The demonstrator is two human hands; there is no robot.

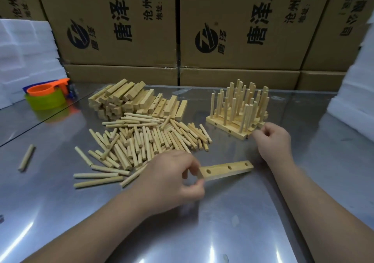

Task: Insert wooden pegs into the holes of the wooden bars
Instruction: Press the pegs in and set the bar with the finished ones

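Observation:
A wooden bar (228, 169) with three empty holes lies flat on the metal table (222, 222) in front of me. My left hand (174, 179) pinches its left end between thumb and fingers. My right hand (272, 141) hovers with curled fingers just right of the near corner of the finished bars (236, 125), which stand together with upright pegs in them; nothing shows in its grasp. A heap of loose pegs (145, 141) lies left of centre, and a stack of empty bars (133, 101) sits behind it.
One stray peg (26, 157) lies far left. Orange and green plastic cups (46, 97) stand at the back left beside white foam blocks (24, 56). Cardboard boxes (222, 30) wall off the back. More white foam (356, 92) stands at the right edge.

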